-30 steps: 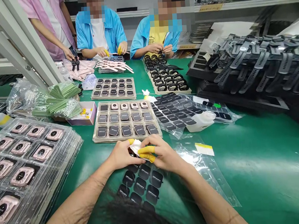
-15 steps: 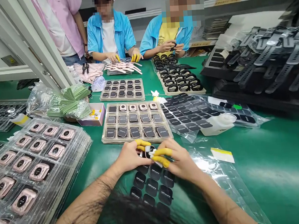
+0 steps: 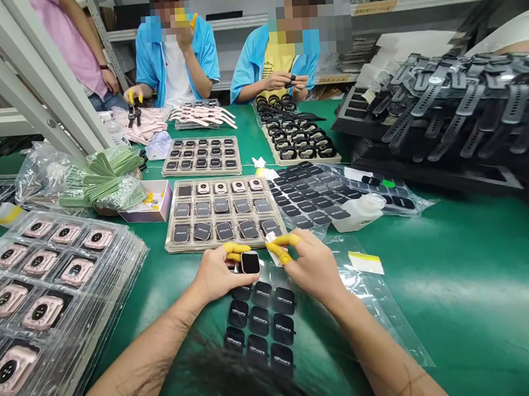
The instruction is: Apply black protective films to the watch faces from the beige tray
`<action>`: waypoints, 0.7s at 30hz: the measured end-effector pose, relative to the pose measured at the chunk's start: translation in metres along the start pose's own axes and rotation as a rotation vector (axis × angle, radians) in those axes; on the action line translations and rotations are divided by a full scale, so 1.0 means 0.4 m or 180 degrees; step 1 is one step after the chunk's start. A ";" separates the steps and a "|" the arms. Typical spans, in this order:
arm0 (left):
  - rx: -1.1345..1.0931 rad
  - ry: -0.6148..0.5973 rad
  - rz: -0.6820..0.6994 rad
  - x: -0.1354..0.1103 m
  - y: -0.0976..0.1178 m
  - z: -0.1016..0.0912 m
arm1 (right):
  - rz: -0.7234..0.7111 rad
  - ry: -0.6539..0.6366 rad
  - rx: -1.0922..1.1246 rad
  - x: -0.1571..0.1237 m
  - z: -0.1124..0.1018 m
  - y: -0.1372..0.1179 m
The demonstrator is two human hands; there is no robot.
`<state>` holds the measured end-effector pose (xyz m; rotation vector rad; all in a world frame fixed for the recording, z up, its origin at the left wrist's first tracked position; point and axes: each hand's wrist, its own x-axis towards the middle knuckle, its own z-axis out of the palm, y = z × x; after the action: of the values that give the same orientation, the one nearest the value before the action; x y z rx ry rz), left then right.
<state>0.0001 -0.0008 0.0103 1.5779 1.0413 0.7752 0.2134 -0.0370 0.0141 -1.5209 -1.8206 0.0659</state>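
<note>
My left hand (image 3: 219, 269), with yellow finger cots, grips a smartwatch case (image 3: 250, 263) by its edges, its dark screen facing up. In my right hand (image 3: 311, 264), also with yellow finger cots, a crumpled white wipe (image 3: 275, 249) is pinched between thumb and fingers, apart from the watch. Below both hands lies a clear sheet of black square screen films (image 3: 259, 321) with white print. Just beyond them sits a clear tray (image 3: 171, 242) of watch cases, most topped with black films.
Stacked trays of pink watch cases (image 3: 39, 262) stand at left. Green straps (image 3: 111, 177) lie near a small box (image 3: 151, 208). A white bottle (image 3: 359, 211) rests beside more film sheets (image 3: 307, 198). Grey straps (image 3: 469, 99) hang at right. Two seated co-workers face me.
My right hand has drawn the wipe off the watch screen, up and to the right, uncovering the screen. One co-worker's hand has risen to the face. The view has shifted slightly.
</note>
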 end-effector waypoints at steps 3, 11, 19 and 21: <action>0.0077 -0.0093 0.0158 -0.002 -0.002 0.003 | -0.0350 -0.0040 0.0362 -0.006 0.003 -0.017; 0.0076 0.0062 0.0285 -0.005 -0.008 0.004 | 0.0146 0.0054 -0.0545 -0.015 -0.007 -0.012; 0.0857 0.0097 0.1669 -0.022 -0.020 -0.007 | 0.0062 -0.0763 0.1050 -0.024 -0.024 -0.040; 0.0883 0.0032 0.1781 -0.019 -0.022 -0.008 | 0.0342 -0.0669 0.1035 -0.027 -0.013 -0.037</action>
<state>-0.0079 -0.0059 0.0027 2.1496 0.7354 1.0419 0.2042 -0.0530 0.0198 -1.4171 -1.7814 0.5651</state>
